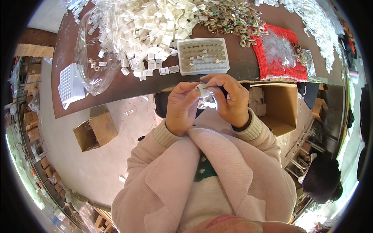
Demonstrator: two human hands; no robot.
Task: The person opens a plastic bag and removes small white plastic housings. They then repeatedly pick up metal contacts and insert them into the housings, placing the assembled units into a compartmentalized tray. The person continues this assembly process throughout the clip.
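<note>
1. While both hands meet just below the clear plastic tray of round metal discs, the left hand and right hand pinch one small white plastic clip between their fingertips.
2. Both grips are clamped on it; the clip sits between them, with neither hand nearer.
3. Its long axis is unclear.
4. Loose white clips heap on the brown tabletop beyond the tray.

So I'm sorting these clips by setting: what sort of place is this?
Probably a small assembly or packing workshop. A brown worktable carries a big heap of small white plastic parts and a tray of round metal pieces; open cardboard boxes stand on the floor. Both hands hold one white part.
</note>
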